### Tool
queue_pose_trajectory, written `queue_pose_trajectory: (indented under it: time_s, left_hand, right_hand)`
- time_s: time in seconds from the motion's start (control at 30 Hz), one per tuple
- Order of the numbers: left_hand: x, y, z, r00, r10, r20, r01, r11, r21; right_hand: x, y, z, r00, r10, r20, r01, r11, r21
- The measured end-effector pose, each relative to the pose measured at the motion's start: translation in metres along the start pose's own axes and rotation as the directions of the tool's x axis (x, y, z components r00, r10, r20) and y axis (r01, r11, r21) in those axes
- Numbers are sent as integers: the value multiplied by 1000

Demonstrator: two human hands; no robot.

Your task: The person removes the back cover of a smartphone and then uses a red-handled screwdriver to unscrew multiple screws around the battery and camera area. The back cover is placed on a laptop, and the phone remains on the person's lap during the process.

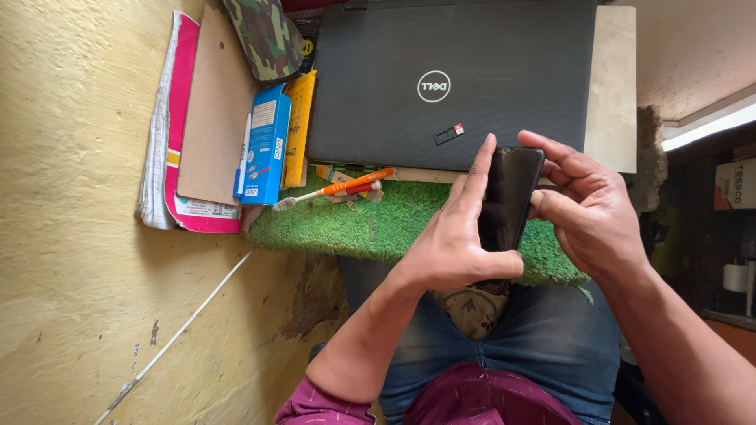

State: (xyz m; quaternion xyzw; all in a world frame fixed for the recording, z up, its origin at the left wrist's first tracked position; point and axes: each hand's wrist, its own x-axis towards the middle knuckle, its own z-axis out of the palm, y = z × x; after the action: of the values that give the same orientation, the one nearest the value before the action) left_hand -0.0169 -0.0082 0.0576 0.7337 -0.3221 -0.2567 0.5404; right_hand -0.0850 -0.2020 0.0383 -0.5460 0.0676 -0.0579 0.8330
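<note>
A black smartphone [508,197] with a dark screen is held upright over my lap. My left hand [453,236] wraps its left edge and bottom, index finger stretched along the side. My right hand [587,208] holds the right edge, thumb and fingers pinched against it near the top. Just beyond the phone, a small black SIM tray with a red-tipped card [449,134] lies on the lid of a closed black laptop [441,71].
The laptop rests on a green grass-like mat [354,224]. An orange toothbrush [335,191], a blue box [266,145], a yellow packet [298,130], brown cardboard [213,110], papers and a camouflage cap [264,35] lie to the left. A yellow wall [71,236] is further left.
</note>
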Motion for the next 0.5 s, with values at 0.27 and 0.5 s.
queue_pose_trajectory:
  time_s: [0.27,0.5]
  left_hand:
    - [-1,5,-2,999,-32,35,29,996,84]
    - [3,12,-10,997,-41,58,32,988,149]
  right_hand:
    - [6,4,-5,987,-36,-153,29,998,-47]
    - [17,1,-16,984,35,-176,-47,997,-63]
